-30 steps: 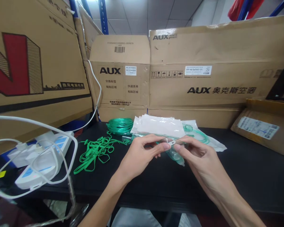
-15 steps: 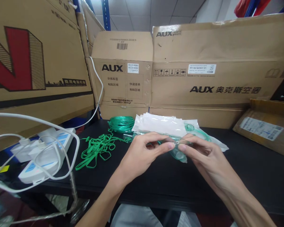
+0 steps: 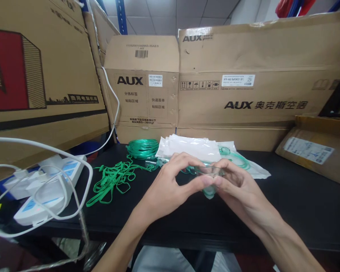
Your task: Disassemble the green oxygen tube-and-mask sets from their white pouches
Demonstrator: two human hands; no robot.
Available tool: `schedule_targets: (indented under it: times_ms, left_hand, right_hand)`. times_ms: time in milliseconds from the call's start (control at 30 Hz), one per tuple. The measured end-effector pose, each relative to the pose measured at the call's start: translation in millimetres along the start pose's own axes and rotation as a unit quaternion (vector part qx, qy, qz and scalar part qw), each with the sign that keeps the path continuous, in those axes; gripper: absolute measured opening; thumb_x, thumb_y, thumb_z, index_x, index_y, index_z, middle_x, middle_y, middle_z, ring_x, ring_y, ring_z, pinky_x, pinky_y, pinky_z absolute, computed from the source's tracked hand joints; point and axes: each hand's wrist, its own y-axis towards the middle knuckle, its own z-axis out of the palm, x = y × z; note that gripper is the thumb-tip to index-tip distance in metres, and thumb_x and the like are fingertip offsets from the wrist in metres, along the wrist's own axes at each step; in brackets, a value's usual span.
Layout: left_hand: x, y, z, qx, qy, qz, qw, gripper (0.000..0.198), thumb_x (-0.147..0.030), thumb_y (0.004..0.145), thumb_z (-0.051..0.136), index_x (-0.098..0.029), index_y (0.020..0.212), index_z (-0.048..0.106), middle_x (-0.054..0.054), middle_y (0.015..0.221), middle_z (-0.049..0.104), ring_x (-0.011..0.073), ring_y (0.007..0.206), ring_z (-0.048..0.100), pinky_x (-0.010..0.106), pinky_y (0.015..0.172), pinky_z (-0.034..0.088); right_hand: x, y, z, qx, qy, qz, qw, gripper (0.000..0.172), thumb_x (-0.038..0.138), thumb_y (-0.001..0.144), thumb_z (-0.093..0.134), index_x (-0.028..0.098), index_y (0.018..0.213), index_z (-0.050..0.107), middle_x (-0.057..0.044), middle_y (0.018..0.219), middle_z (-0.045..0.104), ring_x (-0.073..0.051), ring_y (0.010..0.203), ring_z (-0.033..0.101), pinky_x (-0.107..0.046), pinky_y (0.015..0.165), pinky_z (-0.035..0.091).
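Between both hands, above the black table, is a clear green plastic mask [image 3: 209, 192], looking like an oxygen mask. My left hand [image 3: 170, 185] pinches its near edge from the left, thumb on top and fingers curled behind. From the other side my right hand [image 3: 240, 189] grips it, the two thumb tips nearly meeting. Fingers cover much of the mask. Beyond the hands lie white packets [image 3: 191, 146] in a stack, next to a clear bag [image 3: 259, 172] with green tubing. Left of them are a coil of green tubing [image 3: 143, 148] and tangled green elastic straps [image 3: 110, 183].
White power strips [image 3: 41, 206] with plugs and looping white cables [image 3: 87, 177] sit at the left. Large cardboard boxes [image 3: 141, 102] wall off the back, and a smaller carton [image 3: 314, 151] stands at the right. The black table's [image 3: 187, 234] front edge is close to me.
Both hands have turned the mask slightly, and its lower part now shows less to the right. The thumbs have moved closer together. The view has shifted a little to the right.
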Motion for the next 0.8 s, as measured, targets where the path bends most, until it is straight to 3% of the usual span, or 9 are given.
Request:
schedule_targets:
  times_ms: [233, 433, 800]
  left_hand:
    - [1.1, -3.4, 0.8, 0.06, -0.129, -0.045, 0.989, 0.018, -0.037, 0.097, 0.068, -0.02, 0.099, 0.064, 0.002, 0.097, 0.062, 0.0176, 0.095, 0.06, 0.03, 0.093, 0.046]
    - [1.3, -2.6, 4.0, 0.056, -0.156, -0.031, 0.986, 0.014, -0.033, 0.098, 0.066, -0.019, 0.101, 0.064, 0.003, 0.104, 0.064, 0.0191, 0.104, 0.059, 0.03, 0.096, 0.044]
    - [5.7, -2.3, 4.9, 0.062, -0.177, -0.003, 0.982, 0.015, -0.032, 0.099, 0.065, -0.017, 0.097, 0.062, 0.004, 0.102, 0.061, 0.0185, 0.101, 0.056, 0.031, 0.095, 0.042]
  right_hand:
    - [1.6, -2.5, 1.0, 0.023, 0.05, 0.006, 0.998, 0.012, 0.028, 0.088, 0.078, 0.024, 0.093, 0.068, 0.0, 0.092, 0.064, -0.015, 0.087, 0.058, -0.025, 0.076, 0.049]
    - [1.6, -3.3, 5.6, -0.014, 0.011, -0.001, 1.0, 0.011, 0.031, 0.087, 0.079, 0.024, 0.089, 0.071, -0.002, 0.09, 0.063, -0.016, 0.083, 0.057, -0.027, 0.072, 0.05]
    - [1.5, -6.8, 4.8, 0.003, 0.011, -0.027, 1.0, 0.006, 0.029, 0.089, 0.078, 0.027, 0.09, 0.072, 0.0, 0.093, 0.063, -0.014, 0.088, 0.055, -0.024, 0.077, 0.047]
